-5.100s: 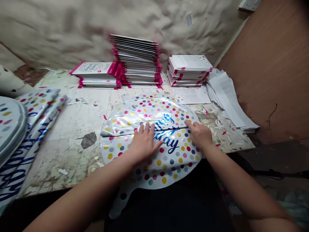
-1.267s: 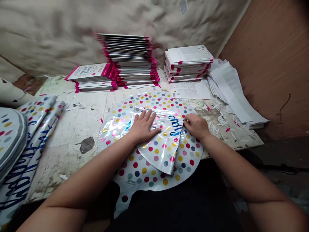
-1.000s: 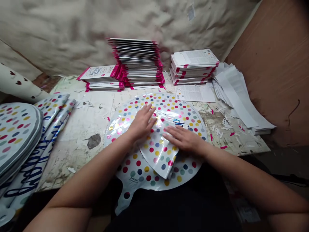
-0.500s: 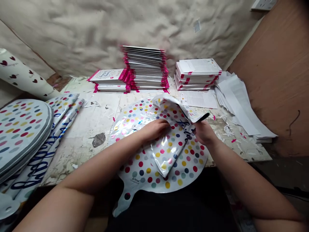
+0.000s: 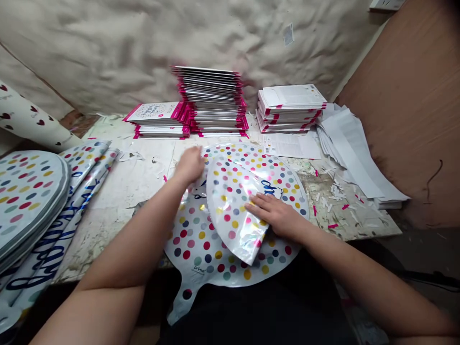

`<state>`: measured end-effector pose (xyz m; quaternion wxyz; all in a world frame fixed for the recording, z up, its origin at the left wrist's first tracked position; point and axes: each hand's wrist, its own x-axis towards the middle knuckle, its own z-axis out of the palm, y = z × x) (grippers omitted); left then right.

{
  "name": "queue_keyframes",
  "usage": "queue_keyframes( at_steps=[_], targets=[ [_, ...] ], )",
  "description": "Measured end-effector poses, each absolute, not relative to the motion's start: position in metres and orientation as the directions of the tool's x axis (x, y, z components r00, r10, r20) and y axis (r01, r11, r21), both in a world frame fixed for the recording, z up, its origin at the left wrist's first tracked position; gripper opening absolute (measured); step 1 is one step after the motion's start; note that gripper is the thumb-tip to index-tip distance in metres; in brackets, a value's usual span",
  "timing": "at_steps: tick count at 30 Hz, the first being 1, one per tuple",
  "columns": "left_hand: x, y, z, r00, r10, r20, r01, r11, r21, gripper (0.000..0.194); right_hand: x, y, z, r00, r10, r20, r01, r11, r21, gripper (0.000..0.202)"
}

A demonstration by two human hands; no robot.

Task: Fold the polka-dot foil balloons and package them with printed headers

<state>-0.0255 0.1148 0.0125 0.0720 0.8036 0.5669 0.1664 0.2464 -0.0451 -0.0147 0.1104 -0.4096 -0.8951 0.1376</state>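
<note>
A flat foil balloon (image 5: 223, 261) with coloured dots lies on the table in front of me, its tail hanging over the near edge. On top of it sits a folded dotted foil balloon (image 5: 232, 211), with part of its dark blue lettering showing. My right hand (image 5: 276, 213) presses flat on the folded piece's right side, fingers stretched out. My left hand (image 5: 192, 163) is closed at the far left rim of the balloons, its fingers curled and slightly blurred. What it grips, if anything, is hidden.
Pink-edged card packets stand in a tall stack (image 5: 213, 103) between a lower stack (image 5: 158, 117) and a right stack (image 5: 291, 108). White paper sheets (image 5: 354, 148) lie at right among scraps. More dotted balloons (image 5: 28, 191) and a heart-patterned roll (image 5: 32, 117) are at left.
The raised flap has come down to the left and lies folded over. My right hand went from holding its edge to lying flat on it. My left hand moved left and away.
</note>
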Motion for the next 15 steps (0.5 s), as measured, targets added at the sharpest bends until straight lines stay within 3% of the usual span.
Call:
queue_keyframes(
  at_steps=[2, 4, 6, 8, 11, 15],
  targets=[
    [-0.031, 0.113, 0.027, 0.177, 0.919, 0.352, 0.905, -0.292, 0.309, 0.045, 0.24, -0.047, -0.02, -0.672, 0.74, 0.021, 0.707, 0.651, -0.277, 0.05],
    [-0.017, 0.104, 0.032, 0.277, 0.855, 0.438, 0.859, -0.425, 0.287, 0.043, 0.236, -0.047, -0.021, -0.674, 0.739, -0.003, 0.712, 0.649, -0.267, 0.048],
    [0.011, 0.089, 0.026, 0.603, 0.728, 0.327, 0.698, -0.679, 0.226, 0.043, 0.239, -0.046, -0.018, -0.666, 0.746, 0.017, 0.713, 0.643, -0.281, 0.048],
    [0.039, 0.077, 0.011, 0.837, 0.538, 0.095, 0.515, -0.835, 0.194, 0.045, 0.25, -0.049, -0.013, -0.651, 0.757, 0.056, 0.707, 0.631, -0.32, 0.049],
    [0.061, 0.07, -0.011, 0.879, 0.466, -0.1, 0.477, -0.861, 0.179, 0.056, 0.276, -0.065, -0.007, -0.515, 0.853, 0.078, 0.762, 0.498, -0.414, 0.058],
    [0.063, 0.071, -0.016, 0.871, 0.488, -0.058, 0.49, -0.851, 0.192, 0.056, 0.287, -0.091, -0.013, -0.272, 0.961, 0.052, 0.851, 0.266, -0.453, 0.074]
  ],
)
